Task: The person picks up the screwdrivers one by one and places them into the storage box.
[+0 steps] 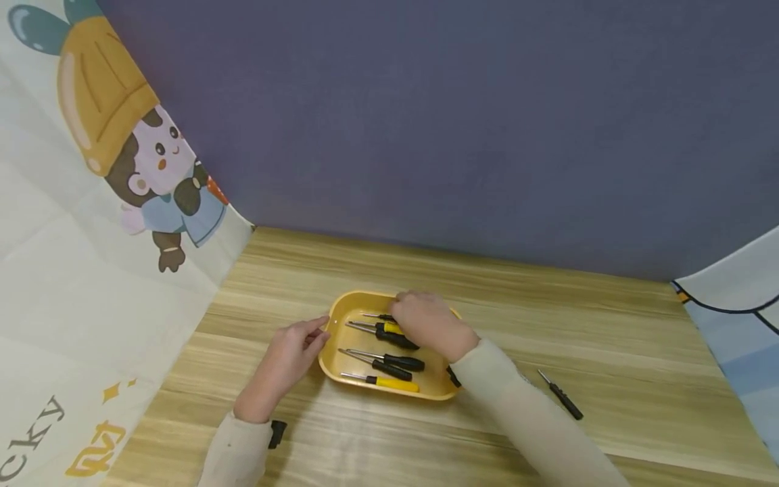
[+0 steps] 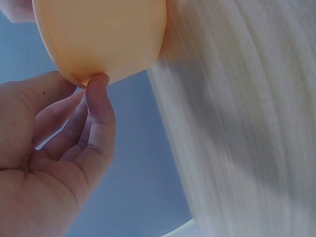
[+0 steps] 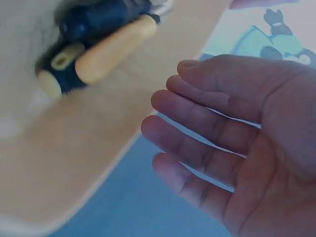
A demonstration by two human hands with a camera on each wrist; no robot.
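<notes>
A yellow plastic tray holds several screwdrivers, among them a yellow-handled one near its front side and a black-handled one behind that. At the tray's left end, my left hand pinches the rim between thumb and fingers, seen closely on the tray wall in the left wrist view. Over the far right part of the tray is my right hand, covering some handles. From the right wrist, that hand shows loosely bent, spread fingers by the rim, holding nothing.
A small black screwdriver lies on the wood-grain table, right of the tray and beyond the right forearm. A dark grey-blue panel stands behind the table. A white cloth with a cartoon figure hangs at the left.
</notes>
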